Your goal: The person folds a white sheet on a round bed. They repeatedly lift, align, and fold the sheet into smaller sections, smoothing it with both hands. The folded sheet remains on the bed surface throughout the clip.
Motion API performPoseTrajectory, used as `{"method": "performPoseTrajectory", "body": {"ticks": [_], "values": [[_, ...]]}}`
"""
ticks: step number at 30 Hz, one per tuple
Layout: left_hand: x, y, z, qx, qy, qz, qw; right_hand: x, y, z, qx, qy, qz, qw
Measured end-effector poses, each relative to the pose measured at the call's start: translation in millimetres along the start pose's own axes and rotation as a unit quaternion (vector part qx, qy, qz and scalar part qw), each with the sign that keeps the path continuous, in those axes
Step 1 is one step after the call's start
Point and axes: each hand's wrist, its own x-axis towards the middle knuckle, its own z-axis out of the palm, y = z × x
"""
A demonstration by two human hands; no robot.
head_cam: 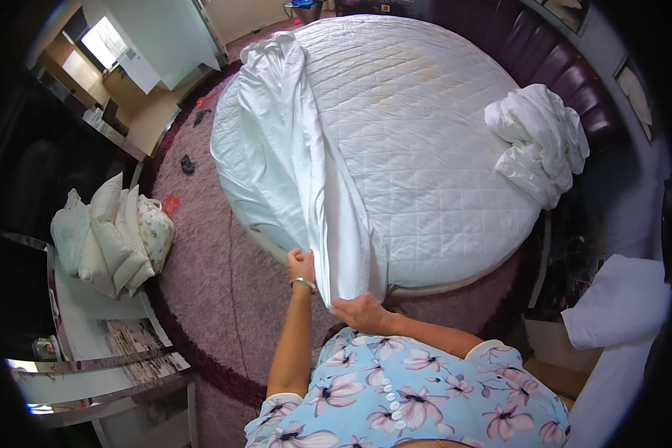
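Note:
Across the left part of a round bed lies a bunched white sheet (291, 134), stretching from the bed's far edge to my hands at the near edge. My left hand (301, 265), with a bangle on its wrist, pinches the sheet's edge. A little nearer to my body, my right hand (362, 311) grips the sheet's near end. A quilted white mattress cover (420, 157) shows to the right of the sheet and bears yellowish stains towards its far side. What lies under the folded sheet is hidden.
A crumpled white duvet (537, 140) rests on the bed's right edge by the purple padded headboard (554, 50). Several pillows (114, 235) are piled on a low cabinet at left. Dark and red items, including a black one (187, 164), lie on the purple carpet (201, 269).

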Motion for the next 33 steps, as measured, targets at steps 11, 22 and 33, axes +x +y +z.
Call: {"method": "performPoseTrajectory", "body": {"ticks": [11, 22, 33], "values": [[-7, 135, -5, 0.535, -0.161, 0.059, 0.827, 3, 9, 21, -0.073, -0.053, -0.079, 0.993], [3, 165, -7, -0.155, -0.323, 0.083, 0.930, -1, 17, 12, 0.087, 0.040, 0.083, 0.992], [-40, 238, -14, -0.506, -0.334, 0.031, 0.795, -13, 43, -52, 0.354, 0.235, 0.240, 0.873]]}}
